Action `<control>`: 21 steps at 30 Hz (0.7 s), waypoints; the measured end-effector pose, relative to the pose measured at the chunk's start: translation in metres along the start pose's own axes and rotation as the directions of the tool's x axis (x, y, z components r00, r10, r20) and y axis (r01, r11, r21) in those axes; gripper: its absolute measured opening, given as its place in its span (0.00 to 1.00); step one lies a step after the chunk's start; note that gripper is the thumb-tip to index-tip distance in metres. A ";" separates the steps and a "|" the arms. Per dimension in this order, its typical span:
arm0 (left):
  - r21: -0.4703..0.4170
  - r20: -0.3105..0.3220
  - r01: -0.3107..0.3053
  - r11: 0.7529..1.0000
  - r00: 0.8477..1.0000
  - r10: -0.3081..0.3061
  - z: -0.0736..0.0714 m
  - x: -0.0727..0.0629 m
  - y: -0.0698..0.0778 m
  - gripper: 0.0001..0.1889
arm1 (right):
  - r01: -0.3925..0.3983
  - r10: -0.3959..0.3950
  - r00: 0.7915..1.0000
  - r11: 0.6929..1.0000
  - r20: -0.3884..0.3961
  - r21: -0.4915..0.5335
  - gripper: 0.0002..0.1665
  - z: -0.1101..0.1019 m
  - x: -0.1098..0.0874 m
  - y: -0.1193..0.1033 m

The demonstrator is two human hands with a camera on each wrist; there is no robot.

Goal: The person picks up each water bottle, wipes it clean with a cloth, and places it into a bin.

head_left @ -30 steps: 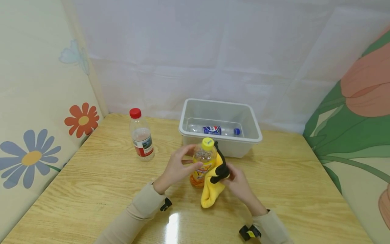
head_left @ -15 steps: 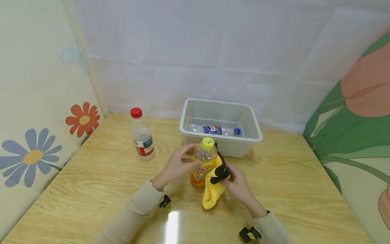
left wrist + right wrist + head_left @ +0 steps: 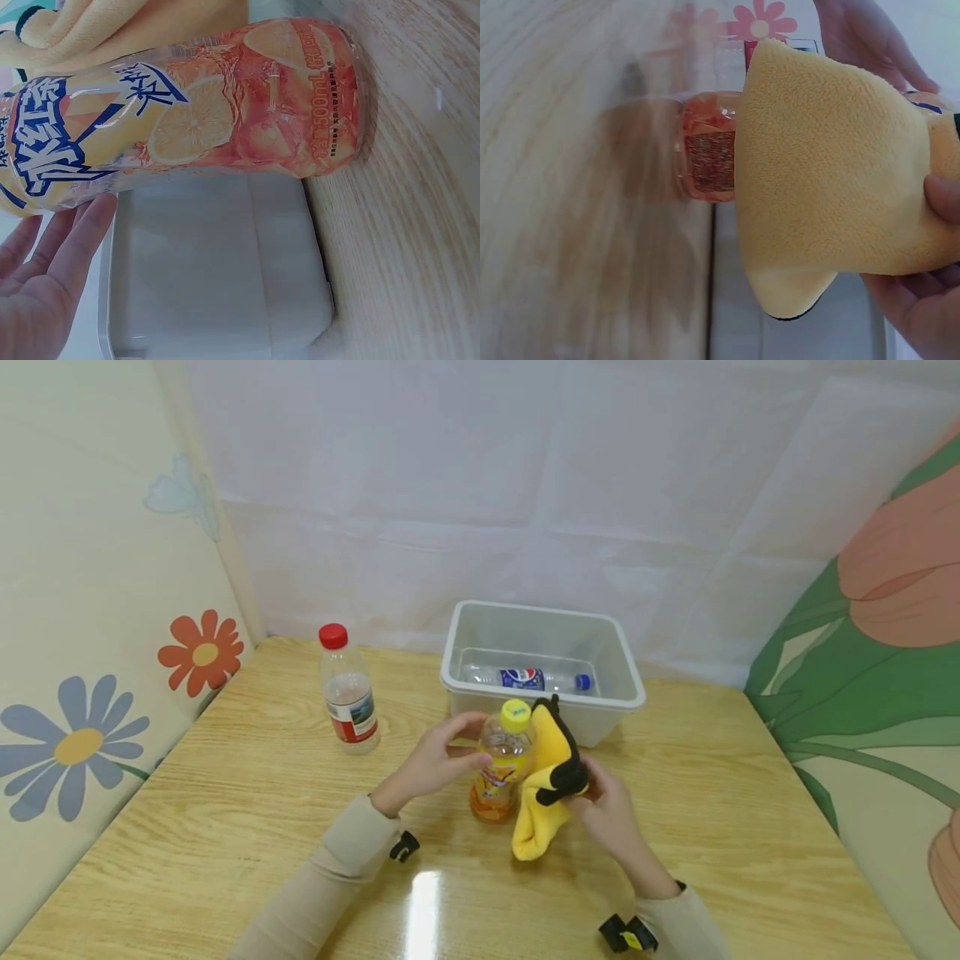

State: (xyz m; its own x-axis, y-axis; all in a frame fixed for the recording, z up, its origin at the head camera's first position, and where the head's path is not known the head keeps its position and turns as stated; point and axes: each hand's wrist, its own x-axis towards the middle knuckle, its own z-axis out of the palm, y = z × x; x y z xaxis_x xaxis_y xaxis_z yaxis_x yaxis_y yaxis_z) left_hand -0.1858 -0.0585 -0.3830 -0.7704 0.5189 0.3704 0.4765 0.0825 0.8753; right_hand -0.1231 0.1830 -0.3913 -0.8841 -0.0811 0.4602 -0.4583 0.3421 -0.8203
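Note:
A clear plastic drink bottle [image 3: 501,777] with a yellow cap and an orange-and-yellow label stands upright mid-table. My left hand [image 3: 442,758] holds it from the left, thumb in front and fingers around the far side. In the left wrist view the bottle's label [image 3: 195,112] shows lemon slices. A yellow cloth [image 3: 542,810] with black edging hangs folded in my right hand [image 3: 609,810], just right of the bottle. The right wrist view shows my thumb [image 3: 943,196] pinching the cloth [image 3: 825,165], which covers much of the bottle.
Behind the bottle stands a light grey bin [image 3: 543,708], and inside it lies a clear bottle with a blue label [image 3: 522,679] and blue cap. A red-capped bottle [image 3: 349,702] stands upright at the left. A white sheet [image 3: 480,485] hangs behind the table.
My right hand has moved right with the cloth, away from the bottle's side. The left hand and bottle have hardly moved.

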 end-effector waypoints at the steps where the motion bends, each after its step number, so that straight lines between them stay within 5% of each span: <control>1: -0.007 0.009 -0.006 1.000 1.000 0.006 -0.001 0.000 0.000 0.26 | 0.016 -0.016 1.000 1.000 -0.006 -0.003 0.29 -0.001 0.001 -0.001; 8: -0.043 0.061 -0.026 0.999 0.998 0.029 -0.003 0.002 -0.001 0.25 | 0.125 -0.124 0.991 0.992 -0.051 0.011 0.27 -0.007 0.005 -0.010; 21: -0.041 0.084 -0.027 0.999 0.996 0.031 -0.005 0.003 -0.003 0.25 | 0.180 -0.176 0.983 0.982 -0.056 0.063 0.26 -0.013 0.009 -0.019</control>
State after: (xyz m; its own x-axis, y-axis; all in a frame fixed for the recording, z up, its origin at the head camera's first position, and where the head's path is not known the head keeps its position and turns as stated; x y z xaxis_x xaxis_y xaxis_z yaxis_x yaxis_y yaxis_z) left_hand -0.1921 -0.0611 -0.3831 -0.7173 0.5905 0.3698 0.4796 0.0335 0.8768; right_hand -0.1213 0.1873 -0.3667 -0.7831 -0.0878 0.6157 -0.6145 0.2621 -0.7441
